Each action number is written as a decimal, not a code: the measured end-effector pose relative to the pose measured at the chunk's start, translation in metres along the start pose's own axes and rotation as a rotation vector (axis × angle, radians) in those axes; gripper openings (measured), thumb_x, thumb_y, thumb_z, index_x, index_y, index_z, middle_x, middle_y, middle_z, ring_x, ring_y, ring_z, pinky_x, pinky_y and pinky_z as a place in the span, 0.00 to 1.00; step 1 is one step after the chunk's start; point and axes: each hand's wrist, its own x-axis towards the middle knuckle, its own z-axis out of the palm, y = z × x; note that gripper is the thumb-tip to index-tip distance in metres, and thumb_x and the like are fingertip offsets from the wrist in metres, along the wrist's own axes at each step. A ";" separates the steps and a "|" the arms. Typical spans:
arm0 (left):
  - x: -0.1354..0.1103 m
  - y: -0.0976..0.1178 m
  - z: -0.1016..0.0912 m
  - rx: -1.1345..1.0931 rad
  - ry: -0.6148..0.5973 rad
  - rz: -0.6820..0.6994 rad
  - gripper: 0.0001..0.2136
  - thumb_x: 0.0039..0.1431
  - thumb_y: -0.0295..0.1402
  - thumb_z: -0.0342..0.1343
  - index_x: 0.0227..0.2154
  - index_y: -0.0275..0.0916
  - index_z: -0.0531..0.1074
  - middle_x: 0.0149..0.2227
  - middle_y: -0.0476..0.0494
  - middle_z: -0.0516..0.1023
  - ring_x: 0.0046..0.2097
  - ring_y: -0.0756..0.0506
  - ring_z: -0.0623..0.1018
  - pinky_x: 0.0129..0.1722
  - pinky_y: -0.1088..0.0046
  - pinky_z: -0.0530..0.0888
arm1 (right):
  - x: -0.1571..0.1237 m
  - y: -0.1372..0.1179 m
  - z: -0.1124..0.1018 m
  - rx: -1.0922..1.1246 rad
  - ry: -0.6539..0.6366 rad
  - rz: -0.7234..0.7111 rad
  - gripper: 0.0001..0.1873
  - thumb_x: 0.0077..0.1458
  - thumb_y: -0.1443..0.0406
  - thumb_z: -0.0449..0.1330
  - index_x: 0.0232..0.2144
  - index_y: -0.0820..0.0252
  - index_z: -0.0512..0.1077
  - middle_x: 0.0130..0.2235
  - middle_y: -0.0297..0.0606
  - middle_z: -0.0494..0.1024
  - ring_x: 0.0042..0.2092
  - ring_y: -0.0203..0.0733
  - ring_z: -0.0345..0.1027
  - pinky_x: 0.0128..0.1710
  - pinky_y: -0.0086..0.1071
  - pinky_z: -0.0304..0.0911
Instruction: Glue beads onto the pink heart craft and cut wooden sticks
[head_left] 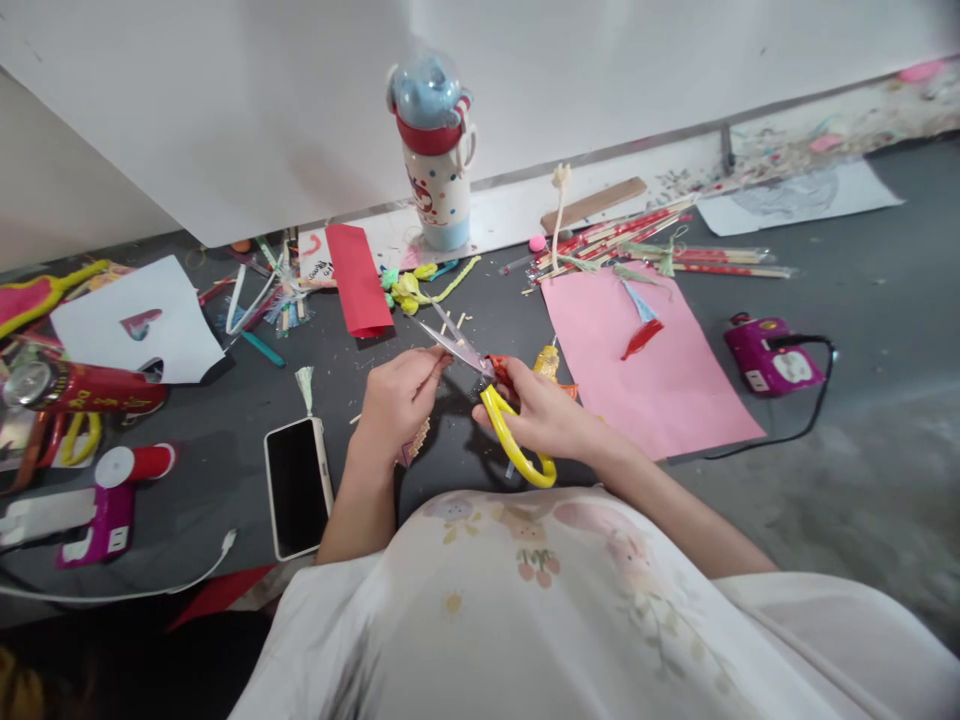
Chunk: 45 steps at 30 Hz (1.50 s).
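My right hand (544, 415) is closed round the yellow handles of a pair of scissors (510, 440), whose metal blades (454, 345) point up and left and stand slightly apart. My left hand (401, 400) is closed in a pinch on a small thin stick-like piece right at the blades; a bit of tan woven material (415, 443) shows under its palm. Both hands hover over the dark grey table (450, 480), close to my chest. An orange and yellow item (551, 362) lies just behind my right hand.
A white phone (298, 485) lies left of my left arm. Pink paper (645, 365) with a red tassel lies to the right, a purple glue gun (772, 357) beyond it. A water bottle (435, 150), red paper (358, 280), sticks (660, 250) and craft clutter fill the back and left.
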 end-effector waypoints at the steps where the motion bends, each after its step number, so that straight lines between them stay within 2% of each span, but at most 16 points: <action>1: 0.000 0.000 0.000 -0.001 -0.006 -0.008 0.14 0.65 0.31 0.50 0.22 0.38 0.68 0.29 0.48 0.80 0.30 0.53 0.77 0.31 0.79 0.69 | 0.000 0.000 0.000 0.001 -0.002 0.004 0.19 0.53 0.51 0.59 0.37 0.56 0.59 0.32 0.32 0.69 0.32 0.39 0.64 0.30 0.32 0.55; 11: 0.001 0.003 0.000 0.001 -0.070 -0.078 0.16 0.67 0.34 0.47 0.24 0.39 0.72 0.27 0.46 0.79 0.30 0.51 0.77 0.32 0.77 0.70 | -0.002 -0.004 0.001 0.002 -0.003 0.048 0.21 0.54 0.50 0.58 0.40 0.58 0.61 0.37 0.38 0.73 0.37 0.42 0.67 0.33 0.33 0.58; 14: 0.000 0.003 0.003 0.041 -0.063 -0.088 0.15 0.67 0.36 0.47 0.29 0.38 0.75 0.28 0.46 0.79 0.32 0.51 0.77 0.33 0.77 0.70 | -0.002 -0.002 0.003 0.035 0.011 0.050 0.21 0.54 0.50 0.59 0.40 0.58 0.62 0.37 0.37 0.73 0.37 0.42 0.67 0.33 0.32 0.58; 18: -0.004 0.000 0.008 0.184 0.015 0.015 0.11 0.66 0.33 0.50 0.45 0.38 0.75 0.33 0.45 0.80 0.34 0.50 0.77 0.35 0.76 0.69 | -0.001 0.001 0.004 0.065 0.015 0.057 0.20 0.54 0.51 0.58 0.41 0.57 0.63 0.34 0.34 0.72 0.34 0.40 0.67 0.31 0.31 0.58; 21: -0.008 -0.005 0.012 0.245 0.079 0.116 0.12 0.65 0.29 0.50 0.48 0.37 0.74 0.31 0.45 0.79 0.32 0.50 0.76 0.33 0.76 0.67 | -0.001 0.001 0.004 0.052 0.016 0.063 0.20 0.54 0.51 0.59 0.41 0.57 0.63 0.33 0.33 0.72 0.33 0.39 0.67 0.30 0.31 0.57; 25: -0.009 -0.006 0.011 0.208 0.108 0.121 0.11 0.64 0.27 0.50 0.44 0.38 0.75 0.29 0.47 0.78 0.30 0.51 0.75 0.31 0.77 0.67 | -0.003 -0.004 -0.001 -0.004 0.011 0.020 0.22 0.52 0.51 0.60 0.42 0.57 0.61 0.32 0.33 0.71 0.33 0.40 0.66 0.30 0.31 0.57; 29: -0.007 -0.002 0.007 0.130 0.097 0.104 0.07 0.63 0.27 0.50 0.36 0.38 0.75 0.32 0.47 0.80 0.33 0.52 0.77 0.32 0.79 0.68 | -0.005 -0.007 -0.007 -0.046 -0.008 -0.031 0.21 0.53 0.51 0.59 0.41 0.57 0.59 0.31 0.32 0.70 0.34 0.41 0.66 0.31 0.32 0.57; 35: -0.005 -0.001 0.006 0.100 0.061 0.077 0.10 0.64 0.28 0.49 0.28 0.39 0.72 0.31 0.47 0.80 0.34 0.51 0.79 0.33 0.78 0.71 | -0.004 -0.006 -0.007 -0.055 -0.009 -0.017 0.21 0.53 0.50 0.59 0.38 0.56 0.58 0.32 0.34 0.71 0.34 0.42 0.66 0.32 0.33 0.57; 38: -0.005 -0.001 0.006 0.079 0.062 0.066 0.10 0.64 0.28 0.50 0.26 0.39 0.72 0.31 0.48 0.80 0.33 0.52 0.78 0.32 0.79 0.70 | -0.003 -0.006 -0.006 -0.046 -0.007 -0.009 0.20 0.54 0.50 0.58 0.38 0.56 0.58 0.31 0.33 0.70 0.33 0.41 0.66 0.31 0.32 0.56; 45: -0.004 0.000 0.005 0.064 0.021 0.028 0.10 0.65 0.31 0.50 0.31 0.38 0.74 0.32 0.47 0.81 0.34 0.52 0.78 0.34 0.78 0.71 | -0.003 -0.004 -0.004 -0.007 -0.014 0.015 0.19 0.55 0.51 0.57 0.40 0.57 0.61 0.36 0.36 0.73 0.36 0.41 0.67 0.31 0.32 0.55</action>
